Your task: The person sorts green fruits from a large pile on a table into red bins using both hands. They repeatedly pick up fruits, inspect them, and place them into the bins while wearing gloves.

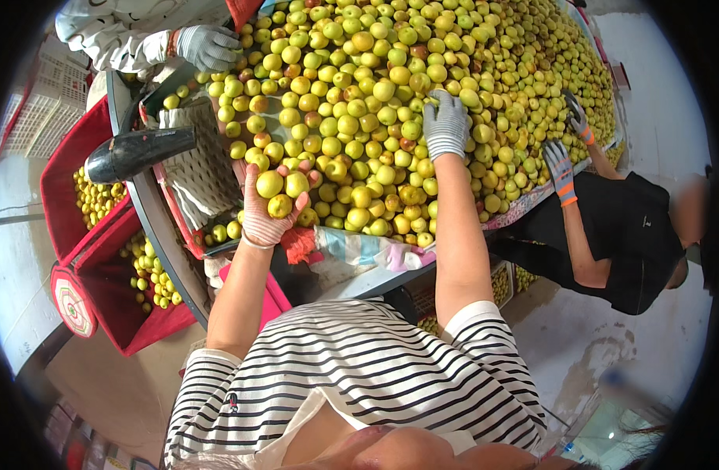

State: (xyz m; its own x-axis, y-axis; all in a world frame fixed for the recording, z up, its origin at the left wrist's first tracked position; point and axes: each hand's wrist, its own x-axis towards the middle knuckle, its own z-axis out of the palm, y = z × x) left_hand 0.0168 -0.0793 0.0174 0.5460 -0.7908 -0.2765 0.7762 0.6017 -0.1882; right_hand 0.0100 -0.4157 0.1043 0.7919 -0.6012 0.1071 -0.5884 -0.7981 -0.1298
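Observation:
A large heap of yellow-green jujube-like fruits (359, 120) covers the sorting table before me, some with reddish-brown patches. My left hand (271, 208), in a thin pale glove that leaves the fingertips bare, is palm up at the near left edge of the heap. Several of the fruits (269, 184) lie in its palm, held by curled fingers. Farther right, my right hand (447, 124), in a grey glove with a striped cuff, rests palm down on the heap. Its fingertips reach among fruits; whether it grips one is hidden.
A black hair dryer-like nozzle (142, 154) stands beside a white padded, perforated roller (198, 161) at left. Red fabric-lined bins (110, 276) with fruits lie beyond the curved metal rim. A co-worker's gloved hand (208, 48) is at upper left; another co-worker's gloved hands (559, 167) touch the heap at right.

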